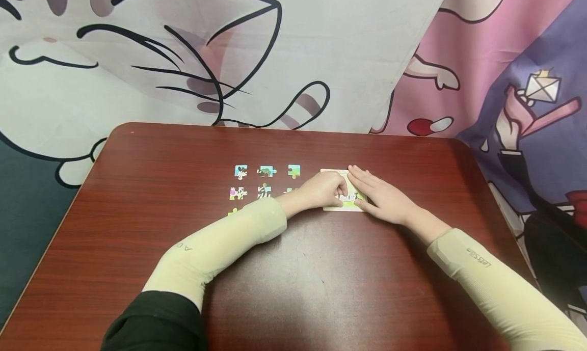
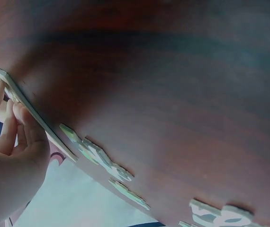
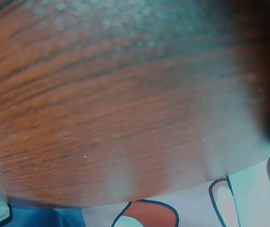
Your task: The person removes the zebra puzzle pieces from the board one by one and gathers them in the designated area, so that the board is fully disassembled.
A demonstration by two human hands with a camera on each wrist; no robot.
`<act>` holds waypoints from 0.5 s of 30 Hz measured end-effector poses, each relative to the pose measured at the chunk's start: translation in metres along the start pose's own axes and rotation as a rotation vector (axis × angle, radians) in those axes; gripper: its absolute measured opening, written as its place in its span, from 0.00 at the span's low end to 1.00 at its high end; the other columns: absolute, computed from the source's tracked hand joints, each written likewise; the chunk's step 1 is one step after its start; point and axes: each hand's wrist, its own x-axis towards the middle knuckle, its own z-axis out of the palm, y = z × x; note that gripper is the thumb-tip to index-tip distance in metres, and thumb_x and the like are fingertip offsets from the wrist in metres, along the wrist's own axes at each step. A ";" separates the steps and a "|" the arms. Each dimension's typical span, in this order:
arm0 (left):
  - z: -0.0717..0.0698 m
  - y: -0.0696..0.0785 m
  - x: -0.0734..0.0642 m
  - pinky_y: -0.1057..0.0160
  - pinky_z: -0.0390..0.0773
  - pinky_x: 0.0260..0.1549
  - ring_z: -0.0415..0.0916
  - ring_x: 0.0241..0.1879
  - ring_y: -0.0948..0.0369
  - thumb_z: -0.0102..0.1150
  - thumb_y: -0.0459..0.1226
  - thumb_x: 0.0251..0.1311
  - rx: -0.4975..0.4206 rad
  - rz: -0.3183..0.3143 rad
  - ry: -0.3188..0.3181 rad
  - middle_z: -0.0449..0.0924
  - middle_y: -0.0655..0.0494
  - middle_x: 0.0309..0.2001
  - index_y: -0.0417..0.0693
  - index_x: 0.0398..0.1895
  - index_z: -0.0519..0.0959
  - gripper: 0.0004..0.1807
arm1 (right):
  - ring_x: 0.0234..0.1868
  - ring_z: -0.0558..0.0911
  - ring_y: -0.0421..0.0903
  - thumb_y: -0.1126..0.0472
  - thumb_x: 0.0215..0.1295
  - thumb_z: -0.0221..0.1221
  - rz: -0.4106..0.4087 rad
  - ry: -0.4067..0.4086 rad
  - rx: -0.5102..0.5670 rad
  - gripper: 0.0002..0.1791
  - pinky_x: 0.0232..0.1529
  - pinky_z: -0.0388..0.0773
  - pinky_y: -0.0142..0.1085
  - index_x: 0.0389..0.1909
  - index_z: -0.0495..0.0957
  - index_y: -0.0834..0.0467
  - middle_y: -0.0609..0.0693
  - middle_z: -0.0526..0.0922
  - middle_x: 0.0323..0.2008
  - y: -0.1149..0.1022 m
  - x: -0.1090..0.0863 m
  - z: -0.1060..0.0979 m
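Observation:
A thin rectangular puzzle board [image 1: 350, 197] with a white and green picture lies flat on the table, under both hands. My left hand [image 1: 323, 189] reaches over its left part with fingers curled and tips down at the surface. In the left wrist view, the thumb and fingers of the left hand [image 2: 19, 137] meet at the board [image 2: 38, 118]; I cannot tell whether they pinch a piece. My right hand [image 1: 385, 195] rests along the board's right edge, fingers straight and thumb spread. The right wrist view shows mostly tabletop, with this hand almost out of frame.
Left of the board, loose jigsaw pieces lie spaced in rows, among them a blue and white piece [image 1: 240, 172], a green piece [image 1: 294, 171] and a pink one [image 1: 238, 193]. My left forearm hides some. The brown table [image 1: 321, 269] backs onto a cartoon-printed curtain [image 1: 348, 60].

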 end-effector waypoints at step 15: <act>-0.001 -0.002 -0.001 0.72 0.77 0.38 0.82 0.36 0.64 0.78 0.34 0.58 -0.073 -0.033 0.034 0.91 0.53 0.38 0.44 0.42 0.90 0.10 | 0.85 0.57 0.63 0.57 0.76 0.59 -0.016 -0.008 -0.022 0.40 0.82 0.55 0.60 0.82 0.56 0.66 0.64 0.55 0.84 0.003 -0.001 0.002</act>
